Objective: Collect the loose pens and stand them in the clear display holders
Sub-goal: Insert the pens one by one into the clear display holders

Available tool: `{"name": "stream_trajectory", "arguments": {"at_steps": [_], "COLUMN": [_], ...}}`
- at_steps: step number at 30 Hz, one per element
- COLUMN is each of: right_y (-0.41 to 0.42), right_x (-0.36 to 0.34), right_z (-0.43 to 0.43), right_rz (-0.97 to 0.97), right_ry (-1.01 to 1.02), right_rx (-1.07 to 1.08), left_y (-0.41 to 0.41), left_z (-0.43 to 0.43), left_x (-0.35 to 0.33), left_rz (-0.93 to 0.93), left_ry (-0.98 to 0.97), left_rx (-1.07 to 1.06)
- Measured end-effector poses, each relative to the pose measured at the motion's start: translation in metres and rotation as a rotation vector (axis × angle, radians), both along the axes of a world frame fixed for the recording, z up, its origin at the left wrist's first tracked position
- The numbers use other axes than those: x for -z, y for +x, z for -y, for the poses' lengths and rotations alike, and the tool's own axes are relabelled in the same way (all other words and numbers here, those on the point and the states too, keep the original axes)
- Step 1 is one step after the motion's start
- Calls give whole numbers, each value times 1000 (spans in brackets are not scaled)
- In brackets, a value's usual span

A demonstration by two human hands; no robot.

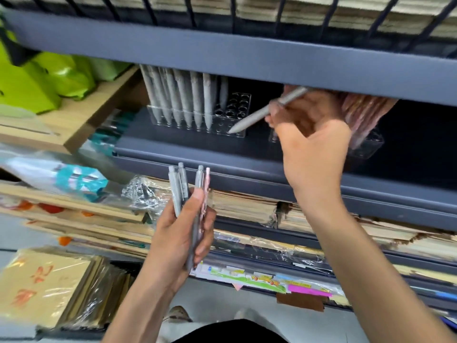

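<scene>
Right hand [306, 134] pinches grey pen [264, 111], tip angled at empty holes of clear holder [237, 105]; left hand [183, 229] grips spare pens [189, 186], ready for feeding.

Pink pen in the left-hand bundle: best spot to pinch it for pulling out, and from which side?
Pinch the pink pen by its exposed top, above the thumb of the left hand, coming from the right and above. It sits at the bundle's right edge, gray pens crowd its left, and fingers wrap its lower barrel. Probably pull upward along its axis.
</scene>
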State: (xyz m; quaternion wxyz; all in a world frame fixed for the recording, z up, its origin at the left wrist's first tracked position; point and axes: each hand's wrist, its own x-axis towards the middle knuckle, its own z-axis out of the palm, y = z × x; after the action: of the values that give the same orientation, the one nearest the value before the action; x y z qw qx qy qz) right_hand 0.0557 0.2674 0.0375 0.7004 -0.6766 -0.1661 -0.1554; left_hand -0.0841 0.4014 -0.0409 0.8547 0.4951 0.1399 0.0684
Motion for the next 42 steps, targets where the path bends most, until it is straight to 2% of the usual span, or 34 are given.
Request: {"name": "stream_trajectory", "arguments": {"at_steps": [4,10,12,16,21,26,32,35,37,39,42], "right_y": [0,3,9,24,34,38,35,32,20,-2,-40], "right_x": [-2,-5,-2,-3,-16,-20,-18,-18,-18,-16,-9], "right_z": [-32,-58,-62,-71,-80,-88,-88,-84,-79,-74,-66], "right_rz": [125,268,270,257,171,136,95,64,65,23,-136], "right_ry": [-61,-214,-285,-554,-817,-976,-957,-942,-768,-517,-450], "right_rx": [174,210,250,384,470,401,322,352,362,251,-37], "left_y": [0,-3,-4,-4,-4,-6,-8,-9,-10,-10,-9], "left_z": [-26,-60,-69,-84,-90,-90,-90,-92,-92,-92,-91], "left_x": [-7,-4,-2,4,6,3,5,10,11,12,11], "left_rz": [-15,12,28,66,105,94,62,45,50,63,84], "left_ry": [-7,-63,-55,-31,-2,38,63,58,56,58,50], "left_rx": [13,80,91,171,247,262,251,247,249,262,280]}}
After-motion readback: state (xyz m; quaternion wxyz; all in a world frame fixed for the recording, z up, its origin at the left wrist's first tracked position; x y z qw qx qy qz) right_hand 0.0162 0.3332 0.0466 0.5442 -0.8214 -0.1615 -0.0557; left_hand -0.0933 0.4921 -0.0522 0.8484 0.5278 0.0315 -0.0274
